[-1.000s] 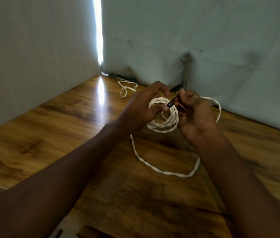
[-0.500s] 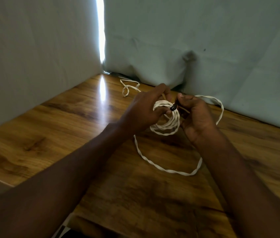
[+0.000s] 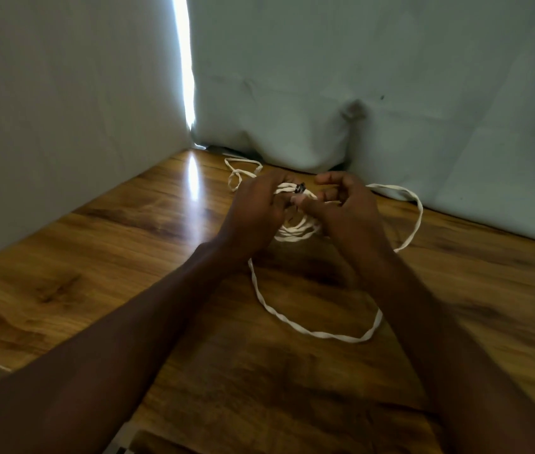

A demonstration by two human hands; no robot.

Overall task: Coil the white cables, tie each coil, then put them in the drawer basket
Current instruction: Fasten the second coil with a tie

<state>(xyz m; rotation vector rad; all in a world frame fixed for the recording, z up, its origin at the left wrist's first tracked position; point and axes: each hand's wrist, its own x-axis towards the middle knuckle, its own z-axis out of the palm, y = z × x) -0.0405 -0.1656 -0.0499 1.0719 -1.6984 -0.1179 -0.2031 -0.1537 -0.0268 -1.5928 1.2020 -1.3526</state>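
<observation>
**Coiling under way, first cable only part wound**

Winding is where things stand, as far as I can judge. At the middle of the frame the left hand (image 3: 256, 211) has its fingers curled round a bundle of white loops, the coil (image 3: 295, 229), held just above the wooden counter (image 3: 102, 257). A small dark piece (image 3: 300, 188), perhaps a plug or clip, sits on top of the loops; it is too blurred to name. The right hand (image 3: 346, 204) is close against the coil from the other side, fingers bent with the thumb toward the loops; whether it pinches a strand I cannot tell.

Much of this white cable (image 3: 318, 334) is not yet gathered: a long twisted run sweeps down toward the lower middle of the frame and back up, and another arc swings out to the right near the pale cloth backdrop (image 3: 390, 77).

A second cable (image 3: 240, 172) lies loose at the upper middle by the backdrop, untouched.

No tie is on the coil that I can see, and the drawer basket is not in view. So tying, the other cable and stowing look to be left.
</observation>
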